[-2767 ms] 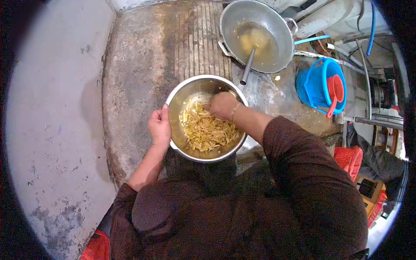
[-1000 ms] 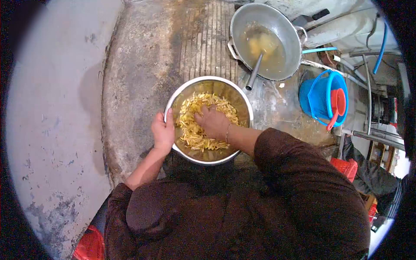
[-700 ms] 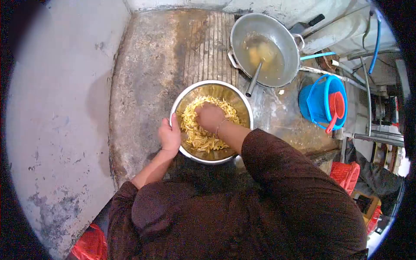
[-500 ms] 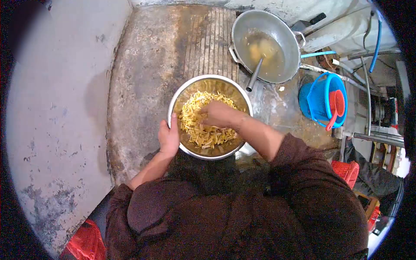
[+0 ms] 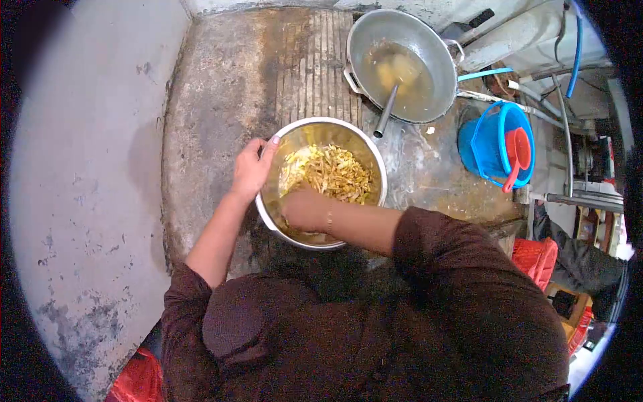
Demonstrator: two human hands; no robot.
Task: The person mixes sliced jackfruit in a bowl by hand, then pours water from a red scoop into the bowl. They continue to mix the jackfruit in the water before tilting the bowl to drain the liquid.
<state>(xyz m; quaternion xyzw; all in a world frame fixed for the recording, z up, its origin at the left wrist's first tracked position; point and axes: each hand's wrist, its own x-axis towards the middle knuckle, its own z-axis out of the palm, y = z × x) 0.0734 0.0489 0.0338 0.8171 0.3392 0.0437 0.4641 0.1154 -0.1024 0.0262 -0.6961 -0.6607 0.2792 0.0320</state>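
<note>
A shiny metal mixing bowl [image 5: 378,157] sits in front of my body, with a heap of yellow and brownish chopped strips [image 5: 338,171] inside. My left hand [image 5: 253,167] is closed on the bowl's upper left rim, thumb lying along the edge. Inside the bowl, my right hand [image 5: 309,211] reaches down to the lower left wall beside the strips. Its back and wrist face up, and its fingers are hidden, partly smeared by motion.
Beyond the bowl stands a big grey wok [image 5: 439,67] with cloudy water and a handled utensil [image 5: 386,110] leaning in it. Right of that are a blue bucket [image 5: 482,144] and a red dipper [image 5: 517,151]. A grey wall [image 5: 94,167] runs along the left.
My left hand has slid up along the rim. My right hand has moved from the middle of the strips to the bowl's lower left, and the strips have shifted toward the right.
</note>
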